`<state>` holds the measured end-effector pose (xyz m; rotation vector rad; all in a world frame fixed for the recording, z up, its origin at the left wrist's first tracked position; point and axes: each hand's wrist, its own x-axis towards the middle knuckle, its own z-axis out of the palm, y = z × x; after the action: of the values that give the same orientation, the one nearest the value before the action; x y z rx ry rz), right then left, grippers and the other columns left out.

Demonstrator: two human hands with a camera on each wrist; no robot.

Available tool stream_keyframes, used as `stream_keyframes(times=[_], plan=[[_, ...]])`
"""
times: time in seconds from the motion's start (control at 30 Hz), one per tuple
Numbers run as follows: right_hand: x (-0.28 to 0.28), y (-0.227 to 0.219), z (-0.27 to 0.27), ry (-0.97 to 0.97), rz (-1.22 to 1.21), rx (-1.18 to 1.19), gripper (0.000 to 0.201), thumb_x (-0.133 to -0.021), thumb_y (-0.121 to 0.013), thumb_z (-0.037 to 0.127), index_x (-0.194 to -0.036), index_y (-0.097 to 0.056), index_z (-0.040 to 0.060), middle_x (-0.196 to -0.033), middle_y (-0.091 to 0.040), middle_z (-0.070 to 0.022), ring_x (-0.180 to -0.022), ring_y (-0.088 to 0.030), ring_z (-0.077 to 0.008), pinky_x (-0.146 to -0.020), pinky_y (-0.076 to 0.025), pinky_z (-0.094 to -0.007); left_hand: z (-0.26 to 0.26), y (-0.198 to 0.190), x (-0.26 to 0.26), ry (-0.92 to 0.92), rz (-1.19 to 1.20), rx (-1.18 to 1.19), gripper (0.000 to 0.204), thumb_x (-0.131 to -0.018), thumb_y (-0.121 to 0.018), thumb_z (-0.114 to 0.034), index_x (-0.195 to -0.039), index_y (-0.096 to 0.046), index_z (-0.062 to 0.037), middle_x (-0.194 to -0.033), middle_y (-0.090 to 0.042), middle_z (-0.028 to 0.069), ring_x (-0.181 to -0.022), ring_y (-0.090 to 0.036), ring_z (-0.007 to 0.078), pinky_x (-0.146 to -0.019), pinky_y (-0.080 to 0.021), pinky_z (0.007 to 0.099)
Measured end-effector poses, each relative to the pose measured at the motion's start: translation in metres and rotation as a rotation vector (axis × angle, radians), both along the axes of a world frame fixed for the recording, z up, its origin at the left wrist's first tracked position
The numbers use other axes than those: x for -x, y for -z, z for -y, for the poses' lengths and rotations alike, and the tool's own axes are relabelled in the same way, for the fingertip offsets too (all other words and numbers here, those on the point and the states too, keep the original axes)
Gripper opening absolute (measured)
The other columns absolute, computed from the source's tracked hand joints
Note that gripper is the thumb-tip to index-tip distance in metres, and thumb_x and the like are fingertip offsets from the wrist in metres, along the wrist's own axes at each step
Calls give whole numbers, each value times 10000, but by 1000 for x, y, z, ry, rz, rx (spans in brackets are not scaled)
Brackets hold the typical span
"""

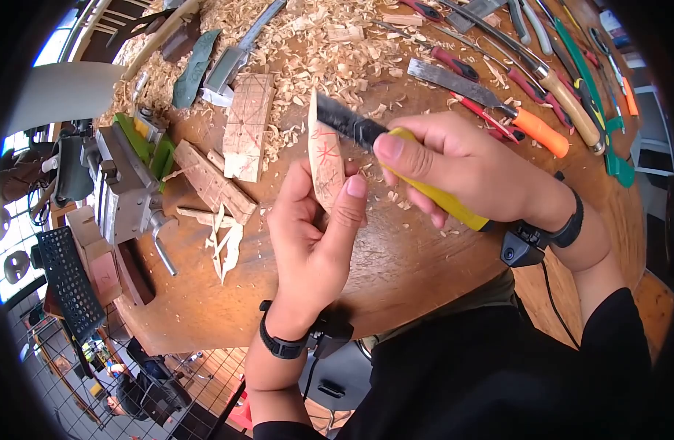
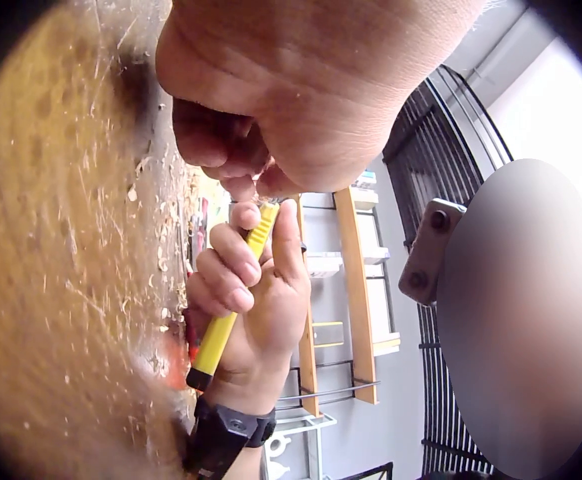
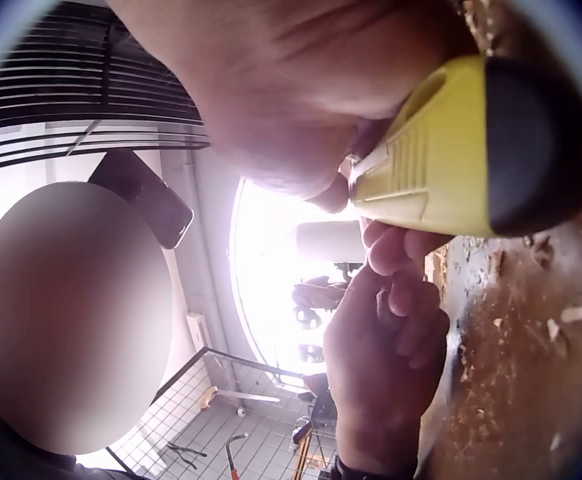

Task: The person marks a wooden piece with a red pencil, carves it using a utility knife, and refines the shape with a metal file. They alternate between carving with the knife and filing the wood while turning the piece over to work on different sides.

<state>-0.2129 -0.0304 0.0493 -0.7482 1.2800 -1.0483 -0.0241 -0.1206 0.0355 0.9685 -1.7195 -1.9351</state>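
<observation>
My left hand (image 1: 315,242) holds a slim, pointed piece of wood (image 1: 326,172) upright, its thumb along the near end. Red and dark marks are drawn on the wood's face. In my right hand (image 1: 454,165) is a yellow utility knife (image 1: 458,207) with a dark blade (image 1: 344,119), gripped round the handle with the thumb on top. The blade overlaps the wood's upper end in the head view. Seen from the left wrist, the knife's yellow handle (image 2: 216,345) slants down from the fingers; from the right wrist its black butt (image 3: 536,150) is close to the camera.
Wood shavings (image 1: 322,51) cover the back of the wooden table (image 1: 395,271). At left are a metal vise (image 1: 128,191), a marked wood block (image 1: 247,125) and a wood offcut (image 1: 214,183). An orange-handled chisel (image 1: 538,132) lies at right among several other tools.
</observation>
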Motion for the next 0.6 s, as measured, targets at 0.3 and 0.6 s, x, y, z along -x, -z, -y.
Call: stream_keyframes(times=[0.3, 0.6], plan=[[1, 0, -2, -297, -43, -40, 478, -1058, -539, 464, -915, -628, 17, -617, -566, -19, -542, -573, -103, -543, -491, -271, 0, 6, -3, 86, -23, 41, 294, -979, -628, 13, -1266, -565, 9, -977, -636, -13, -745, -521, -7, -582, -367, 159], [4, 0, -1, -290, -70, -72, 517, -1045, -540, 494, -908, -620, 3, -639, -605, -43, -557, -613, -128, -546, -500, -285, 2, 2, -6, 129, -6, 67, 346, -979, -589, 12, -1324, -559, 30, -1024, -650, 28, -876, -562, 44, -725, -436, 179]])
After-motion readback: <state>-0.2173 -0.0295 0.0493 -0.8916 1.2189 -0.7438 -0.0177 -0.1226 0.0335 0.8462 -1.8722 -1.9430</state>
